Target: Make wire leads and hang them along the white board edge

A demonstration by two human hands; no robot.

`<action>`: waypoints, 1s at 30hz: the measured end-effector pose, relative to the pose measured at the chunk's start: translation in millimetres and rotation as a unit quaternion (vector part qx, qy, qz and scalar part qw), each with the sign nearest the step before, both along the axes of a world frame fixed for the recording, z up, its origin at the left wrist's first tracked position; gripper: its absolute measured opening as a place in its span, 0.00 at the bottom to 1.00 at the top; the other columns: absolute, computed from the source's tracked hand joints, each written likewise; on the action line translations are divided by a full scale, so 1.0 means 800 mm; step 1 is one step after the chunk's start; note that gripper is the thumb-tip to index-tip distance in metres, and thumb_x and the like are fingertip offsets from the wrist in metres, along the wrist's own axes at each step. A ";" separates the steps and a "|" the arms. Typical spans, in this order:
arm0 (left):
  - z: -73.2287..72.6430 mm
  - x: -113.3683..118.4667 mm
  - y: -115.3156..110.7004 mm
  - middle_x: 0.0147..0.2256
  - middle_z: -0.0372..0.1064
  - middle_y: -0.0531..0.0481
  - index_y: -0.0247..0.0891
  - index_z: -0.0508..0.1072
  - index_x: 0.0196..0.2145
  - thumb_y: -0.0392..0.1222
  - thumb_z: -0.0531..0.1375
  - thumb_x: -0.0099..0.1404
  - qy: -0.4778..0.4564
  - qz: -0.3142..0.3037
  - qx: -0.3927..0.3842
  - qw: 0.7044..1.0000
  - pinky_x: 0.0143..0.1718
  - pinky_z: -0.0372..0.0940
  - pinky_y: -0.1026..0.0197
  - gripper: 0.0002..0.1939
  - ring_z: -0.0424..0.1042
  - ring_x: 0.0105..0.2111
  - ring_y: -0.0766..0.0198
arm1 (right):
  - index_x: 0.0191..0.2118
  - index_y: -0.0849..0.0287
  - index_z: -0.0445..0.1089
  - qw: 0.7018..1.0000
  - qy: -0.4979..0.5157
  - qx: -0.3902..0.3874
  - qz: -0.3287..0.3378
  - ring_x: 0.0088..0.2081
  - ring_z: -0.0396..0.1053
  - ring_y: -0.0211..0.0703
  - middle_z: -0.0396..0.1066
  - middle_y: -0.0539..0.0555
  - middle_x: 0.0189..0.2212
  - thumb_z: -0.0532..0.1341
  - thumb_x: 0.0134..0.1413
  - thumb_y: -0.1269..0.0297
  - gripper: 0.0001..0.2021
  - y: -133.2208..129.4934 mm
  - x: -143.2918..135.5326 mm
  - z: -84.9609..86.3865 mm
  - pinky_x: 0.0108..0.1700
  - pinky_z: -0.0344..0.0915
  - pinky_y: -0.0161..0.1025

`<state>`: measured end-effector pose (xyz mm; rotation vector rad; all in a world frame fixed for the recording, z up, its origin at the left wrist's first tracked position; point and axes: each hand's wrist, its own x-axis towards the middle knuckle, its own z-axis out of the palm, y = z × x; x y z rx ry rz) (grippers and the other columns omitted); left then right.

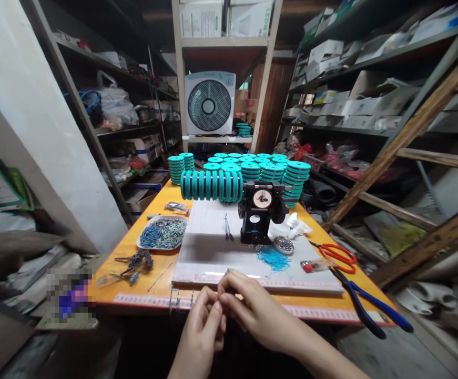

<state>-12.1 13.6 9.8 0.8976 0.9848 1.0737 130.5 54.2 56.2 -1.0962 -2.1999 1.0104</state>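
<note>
My left hand [203, 329] and my right hand [252, 310] meet at the table's front edge, fingertips pinched together. Whatever lies between them is too small or hidden to make out. Beyond them a white board [213, 258] carries a black winding machine [256, 216] with a round dial. From its left side runs a row of teal spools [212, 185] on a shaft. A pile of short blue strands [274, 258] lies in front of the machine, beside a round dish of small metal parts [283, 245]. Left of the board stands a tray of small blue-grey pieces [162, 233].
Stacked teal spools [297, 179] fill the table's back. At the right lie orange-handled scissors [337, 256] and blue-handled pliers [374, 305], which overhang the edge. Dark clips or wires [136, 261] lie at the left. A fan [210, 103] stands on the shelf behind; a wooden ladder [406, 152] leans at right.
</note>
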 end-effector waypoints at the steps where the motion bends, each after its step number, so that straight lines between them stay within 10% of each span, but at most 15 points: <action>1: -0.002 -0.001 0.000 0.22 0.51 0.58 0.37 0.54 0.32 0.54 0.54 0.62 0.008 0.003 0.006 1.000 0.19 0.42 0.73 0.18 0.45 0.18 0.78 | 0.43 0.61 0.64 1.000 0.009 0.003 -0.007 0.43 0.60 0.27 0.62 0.53 0.40 0.48 0.61 0.58 0.14 0.007 0.000 0.003 0.46 0.58 0.24; 6: -0.010 -0.005 -0.004 0.30 0.63 0.51 0.36 0.58 0.45 0.49 0.51 0.65 0.022 0.034 0.072 0.997 0.30 0.63 0.64 0.17 0.59 0.23 0.72 | 0.65 0.49 0.31 0.979 0.154 -0.095 -0.093 0.24 0.60 0.24 0.62 0.53 0.40 0.47 0.59 0.53 0.33 0.075 -0.018 0.018 0.25 0.60 0.24; 13: -0.010 -0.018 -0.018 0.48 0.65 0.41 0.38 0.57 0.54 0.51 0.56 0.61 0.031 0.078 0.073 0.994 0.53 0.59 0.61 0.27 0.68 0.45 0.61 | 0.57 0.59 0.45 0.957 0.215 -0.086 -0.174 0.18 0.57 0.23 0.62 0.54 0.38 0.45 0.57 0.60 0.23 0.158 -0.060 0.019 0.16 0.51 0.23; 21: -0.012 -0.053 -0.027 0.61 0.45 0.48 0.46 0.49 0.58 0.51 0.46 0.67 0.213 0.010 0.127 0.969 0.60 0.54 0.60 0.24 0.53 0.59 0.63 | 0.42 0.65 0.59 0.957 0.230 -0.115 -0.137 0.15 0.50 0.20 0.59 0.51 0.27 0.49 0.55 0.46 0.24 0.089 -0.028 0.028 0.15 0.46 0.20; 24: 0.007 -0.045 -0.026 0.59 0.51 0.54 0.50 0.57 0.55 0.49 0.48 0.67 0.306 0.071 0.174 0.933 0.59 0.54 0.60 0.19 0.52 0.59 0.63 | 0.44 0.65 0.59 0.948 0.240 -0.192 -0.083 0.15 0.48 0.20 0.58 0.50 0.26 0.51 0.53 0.44 0.26 0.060 -0.014 0.045 0.14 0.43 0.20; 30: 0.058 -0.007 0.008 0.59 0.52 0.55 0.50 0.58 0.56 0.46 0.46 0.68 0.204 0.059 0.267 0.940 0.60 0.50 0.64 0.19 0.52 0.59 0.66 | 0.44 0.65 0.58 0.901 0.276 -0.336 0.001 0.13 0.44 0.19 0.56 0.49 0.23 0.54 0.53 0.45 0.25 0.032 0.008 0.073 0.13 0.40 0.20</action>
